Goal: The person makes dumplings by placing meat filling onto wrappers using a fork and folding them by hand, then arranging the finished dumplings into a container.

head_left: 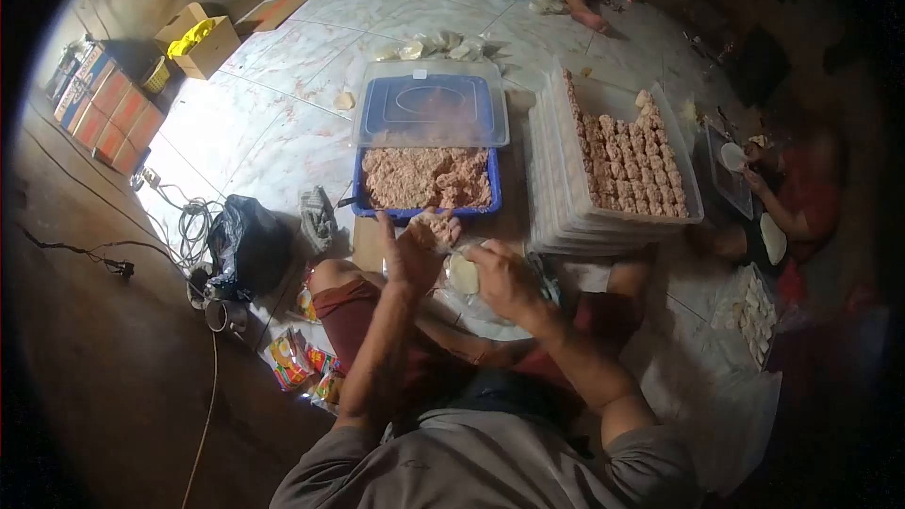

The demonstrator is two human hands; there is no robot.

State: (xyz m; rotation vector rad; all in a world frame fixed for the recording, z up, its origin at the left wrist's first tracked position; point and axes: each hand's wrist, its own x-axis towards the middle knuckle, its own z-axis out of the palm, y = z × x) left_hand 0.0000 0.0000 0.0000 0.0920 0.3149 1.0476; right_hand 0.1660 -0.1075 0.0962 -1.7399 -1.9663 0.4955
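A lump of the pinkish filling (433,231) lies in my left hand (412,255), whose thumb is stretched up, just in front of the blue tub (357,181). That tub is full of minced filling (405,174) and half covered by a clear lid (429,106). To the right, my right hand (510,281) has its fingers bent at a stack of pale round wrappers (463,274) on plastic; its fingertips touch the stack's edge. Whether a wrapper is between them is too small to tell.
Stacked clear trays (556,190) with rows of filled pieces (632,160) stand at the right. Another person (801,188) works at far right. A black bag (250,240), cables (193,226) and colourful packets (287,361) lie at left.
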